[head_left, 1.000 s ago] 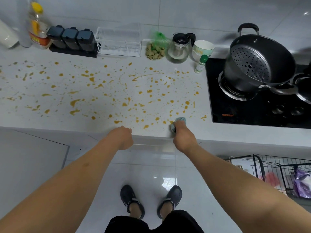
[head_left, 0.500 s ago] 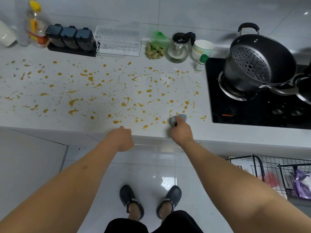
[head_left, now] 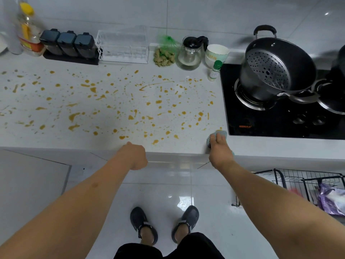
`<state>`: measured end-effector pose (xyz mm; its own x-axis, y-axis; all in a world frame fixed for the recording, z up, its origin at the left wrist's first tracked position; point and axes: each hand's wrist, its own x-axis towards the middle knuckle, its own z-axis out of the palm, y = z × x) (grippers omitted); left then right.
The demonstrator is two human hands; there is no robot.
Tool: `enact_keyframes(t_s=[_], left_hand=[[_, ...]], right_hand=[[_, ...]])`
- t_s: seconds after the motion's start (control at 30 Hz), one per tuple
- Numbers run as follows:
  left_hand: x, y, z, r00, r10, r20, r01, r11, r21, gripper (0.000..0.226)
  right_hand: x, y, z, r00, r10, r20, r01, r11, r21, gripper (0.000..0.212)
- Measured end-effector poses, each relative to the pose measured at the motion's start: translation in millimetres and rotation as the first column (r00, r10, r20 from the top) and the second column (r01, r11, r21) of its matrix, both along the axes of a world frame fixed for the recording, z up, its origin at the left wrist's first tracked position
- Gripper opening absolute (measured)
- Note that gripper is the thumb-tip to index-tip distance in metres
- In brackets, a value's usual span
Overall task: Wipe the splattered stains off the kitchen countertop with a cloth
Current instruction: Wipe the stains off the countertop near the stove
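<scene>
The right hand (head_left: 220, 153) grips a bunched cloth (head_left: 217, 135) against the countertop (head_left: 186, 146) at its front edge, apparently to start beside the hob (head_left: 280, 126), while the left hand (head_left: 137, 156), fisted and holding nothing, braces nearer the stains (head_left: 130, 116).

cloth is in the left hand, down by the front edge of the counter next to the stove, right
Not quite: in the head view the right hand grips the cloth, not the left. The rest holds: it is at the countertop's front edge beside the stove.
</scene>
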<state>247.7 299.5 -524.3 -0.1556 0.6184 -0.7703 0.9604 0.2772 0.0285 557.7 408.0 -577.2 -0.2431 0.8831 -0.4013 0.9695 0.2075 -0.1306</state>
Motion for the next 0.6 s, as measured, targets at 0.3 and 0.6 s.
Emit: enact_keyframes(t_s=[0.3,0.6], left_hand=[[6,1,-7,0.999,-0.03,-0.041,0.032,0.999,0.038,0.019],[7,10,1,0.997,-0.036,-0.064,0.042,0.994,0.097,0.014]], right_hand=[[-63,-35,2,0.933,0.307,-0.189,-0.303,0.952,0.051,0.076],[41,-5,21,0.992,0.099,-0.082,-0.099,0.995,0.004,0.077]])
